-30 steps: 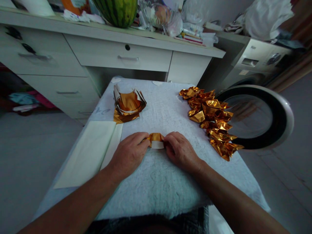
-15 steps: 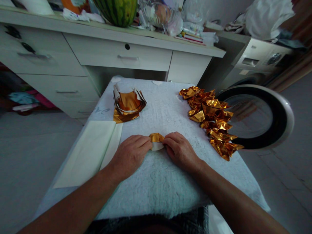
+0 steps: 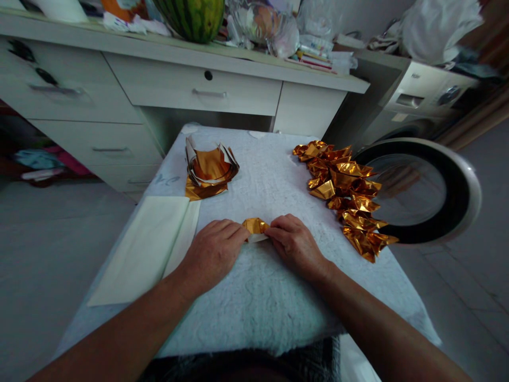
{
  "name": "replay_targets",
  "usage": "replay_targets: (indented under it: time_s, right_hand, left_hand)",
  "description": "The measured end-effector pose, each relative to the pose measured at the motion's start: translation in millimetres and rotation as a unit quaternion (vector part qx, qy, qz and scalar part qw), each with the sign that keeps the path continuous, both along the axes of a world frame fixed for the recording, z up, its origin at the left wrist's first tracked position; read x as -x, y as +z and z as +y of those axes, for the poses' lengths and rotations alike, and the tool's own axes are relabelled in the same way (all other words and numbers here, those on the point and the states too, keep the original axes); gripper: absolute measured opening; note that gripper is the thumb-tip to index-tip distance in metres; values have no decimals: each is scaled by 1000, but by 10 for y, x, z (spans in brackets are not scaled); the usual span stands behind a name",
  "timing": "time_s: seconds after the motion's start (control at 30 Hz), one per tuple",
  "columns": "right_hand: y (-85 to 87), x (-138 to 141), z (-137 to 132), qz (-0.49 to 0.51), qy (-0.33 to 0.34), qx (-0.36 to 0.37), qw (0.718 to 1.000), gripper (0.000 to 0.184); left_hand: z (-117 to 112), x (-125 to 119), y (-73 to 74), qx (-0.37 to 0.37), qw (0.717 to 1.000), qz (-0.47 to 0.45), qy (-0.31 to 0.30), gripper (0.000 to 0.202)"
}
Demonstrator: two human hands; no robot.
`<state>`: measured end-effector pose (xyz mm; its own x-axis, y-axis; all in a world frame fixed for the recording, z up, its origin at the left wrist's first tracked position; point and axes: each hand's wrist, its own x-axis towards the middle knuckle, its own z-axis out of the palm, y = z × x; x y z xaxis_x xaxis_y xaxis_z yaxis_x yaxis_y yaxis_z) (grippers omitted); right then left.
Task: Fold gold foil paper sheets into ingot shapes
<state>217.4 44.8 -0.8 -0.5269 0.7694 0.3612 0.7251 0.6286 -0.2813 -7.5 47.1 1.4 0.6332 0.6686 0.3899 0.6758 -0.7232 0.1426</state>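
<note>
A small piece of gold foil paper, partly folded with a strip of its white back showing along the near edge, lies between my hands on the cloth-covered table. My left hand grips its left end, fingers closed. At the right end my right hand pinches it between thumb and fingers. Beyond my left hand sits a curled stack of gold foil sheets. Several folded gold foil pieces are heaped in a row on the right side of the table.
White paper sheets lie at the table's left. Behind stands a white desk with drawers, bearing a watermelon, a glass bowl and other items. The open round door of a washing machine reaches close to the table's right edge.
Less of the white strip shows on the foil paper, and its gold part looks more rounded. Both hands keep nearly the same place and grip.
</note>
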Motion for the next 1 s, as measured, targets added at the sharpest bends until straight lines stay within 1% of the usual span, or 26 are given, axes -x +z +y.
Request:
replay_targets:
  time_s: [0.2,0.47,0.63,0.77,0.9,1.0]
  right_hand:
    - [6,3,6,-7,6,7,1000,22]
    - [29,6,20,-14,9,46,999,22]
    - [67,25,27,0,-7,96,995,17]
    - [129,35,73,32,-26,160,986,15]
    - [215,46,128,54,-49,219,973,15]
    - [260,69,147,48,-70,244,966,10]
  left_hand:
    - [28,-13,-18,14,1000,-11,6,11]
    - [37,15,-41,36,999,14,30,12]
    - [52,3,16,105,993,19,48,14]
    - [57,-16,49,162,984,7,70,17]
    - [65,-23,35,175,981,0,85,17]
    - [75,-26,24,175,981,5,88,19]
